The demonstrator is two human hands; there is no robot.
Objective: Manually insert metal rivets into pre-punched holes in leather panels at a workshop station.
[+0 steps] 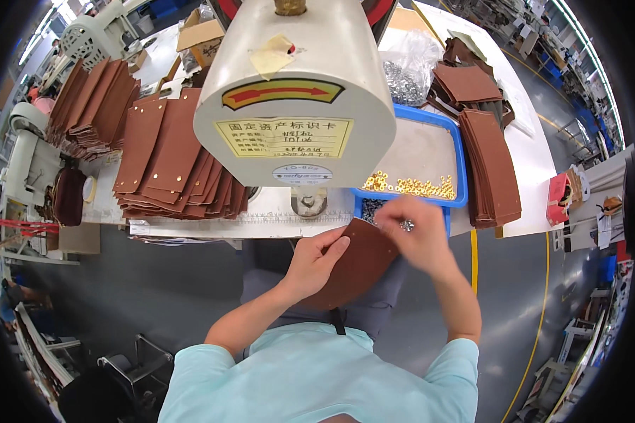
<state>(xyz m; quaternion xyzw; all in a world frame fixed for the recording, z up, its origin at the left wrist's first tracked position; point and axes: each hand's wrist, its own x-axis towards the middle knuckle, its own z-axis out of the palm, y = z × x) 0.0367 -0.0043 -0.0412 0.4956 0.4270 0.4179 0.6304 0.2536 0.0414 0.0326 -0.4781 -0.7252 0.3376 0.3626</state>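
Note:
My left hand (312,263) is closed on a brown leather piece (362,264), its thumb lying on top near the upper left edge. The piece slopes down over my lap and has small holes along its upper end. By its upper right corner is my right hand (420,233), slightly blurred, with fingers curled together in a pinch; what they hold is hidden. Just beyond that hand, a small blue tray (446,221) holds silver metal fasteners. Behind it sits a larger blue tray (423,144) with many gold-coloured fasteners at its near side.
A white press machine (296,84) rises in front of me, its lower die (309,204) at the table's front edge. Leather stacks with gold fasteners (169,155) stand left. More leather pieces (490,166) lie right, near a clear bag of silver fasteners (406,77).

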